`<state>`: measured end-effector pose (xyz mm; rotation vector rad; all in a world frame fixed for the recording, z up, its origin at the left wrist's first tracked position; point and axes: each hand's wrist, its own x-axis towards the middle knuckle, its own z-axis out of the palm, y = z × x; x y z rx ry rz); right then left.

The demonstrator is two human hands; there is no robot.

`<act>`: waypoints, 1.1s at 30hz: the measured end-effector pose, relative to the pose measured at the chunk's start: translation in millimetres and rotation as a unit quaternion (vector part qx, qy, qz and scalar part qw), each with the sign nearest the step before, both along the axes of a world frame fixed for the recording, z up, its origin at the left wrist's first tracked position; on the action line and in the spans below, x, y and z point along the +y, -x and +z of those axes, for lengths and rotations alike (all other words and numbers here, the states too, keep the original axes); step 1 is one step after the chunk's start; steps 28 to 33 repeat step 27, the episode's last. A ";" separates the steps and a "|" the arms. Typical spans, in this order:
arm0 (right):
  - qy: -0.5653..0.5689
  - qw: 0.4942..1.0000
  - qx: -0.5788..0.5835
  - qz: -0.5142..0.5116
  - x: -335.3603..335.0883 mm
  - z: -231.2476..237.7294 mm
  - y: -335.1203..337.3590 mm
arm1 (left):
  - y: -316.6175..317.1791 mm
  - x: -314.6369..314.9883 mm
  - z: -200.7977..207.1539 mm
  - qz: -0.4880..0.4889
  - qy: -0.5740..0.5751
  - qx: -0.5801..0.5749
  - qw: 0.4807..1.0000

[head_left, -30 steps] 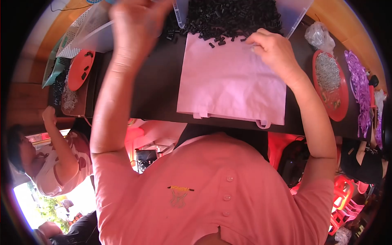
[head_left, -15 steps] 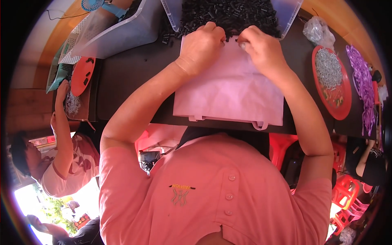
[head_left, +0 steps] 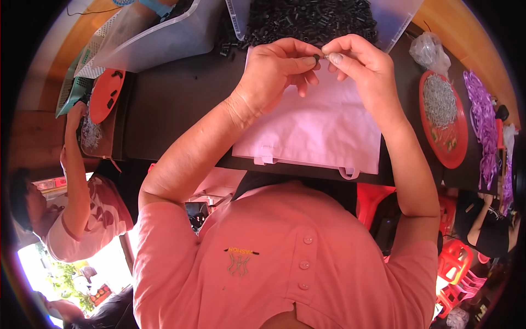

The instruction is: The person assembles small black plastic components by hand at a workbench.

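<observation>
Over the far part of a pink cloth bag (head_left: 312, 137) laid flat on the dark table, my two hands meet fingertip to fingertip. My left hand (head_left: 271, 74) pinches a small black tube-like piece (head_left: 316, 57) between thumb and forefinger, its other fingers loosely curled. Against it, the thumb and forefinger of my right hand (head_left: 368, 68) grip a tiny metal piece (head_left: 326, 56), too small to make out fully. Just beyond my hands lies a heap of small black pieces (head_left: 312, 22), spilling from a clear plastic bin (head_left: 397, 24).
Another plastic bin (head_left: 159, 46) stands at the far left, near a red plate (head_left: 104, 101) with black pieces. On the right are a red plate (head_left: 452, 159) of small silver pieces, a plastic bag (head_left: 430, 52) and purple strips (head_left: 482, 131). A co-worker (head_left: 82, 219) reaches in from the left.
Both hands have come back slightly from the heap's edge and drawn together. The black piece and metal piece now show between the fingertips. The view has shifted slightly.
</observation>
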<state>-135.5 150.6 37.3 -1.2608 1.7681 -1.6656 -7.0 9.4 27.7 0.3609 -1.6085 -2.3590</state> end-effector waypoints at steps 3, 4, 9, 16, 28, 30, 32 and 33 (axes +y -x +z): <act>0.011 0.999 0.034 -0.009 -1.0 0.1 -3.6 | -1.5 1.4 0.4 0.005 0.030 -0.007 1.000; 0.020 0.999 0.047 -0.013 -1.3 0.0 -4.6 | -1.7 2.1 0.6 0.003 0.029 -0.009 1.000; 0.015 0.998 0.053 -0.012 0.6 1.0 -4.9 | -2.9 1.6 0.5 -0.012 -0.001 -0.014 1.000; 0.023 0.999 0.048 -0.004 -1.1 -2.9 -15.9 | -0.2 -4.6 -8.4 -0.009 -0.091 -0.003 0.996; 0.114 0.953 0.280 -0.017 -5.2 -5.4 -21.2 | 1.1 -15.8 -23.9 -0.132 -0.269 0.067 0.952; 0.114 0.953 0.280 -0.017 -5.2 -5.4 -21.2 | 1.1 -15.8 -23.9 -0.132 -0.269 0.067 0.952; 0.114 0.953 0.280 -0.017 -5.2 -5.4 -21.2 | 1.1 -15.8 -23.9 -0.132 -0.269 0.067 0.952; 0.114 0.953 0.280 -0.017 -5.2 -5.4 -21.2 | 1.1 -15.8 -23.9 -0.132 -0.269 0.067 0.952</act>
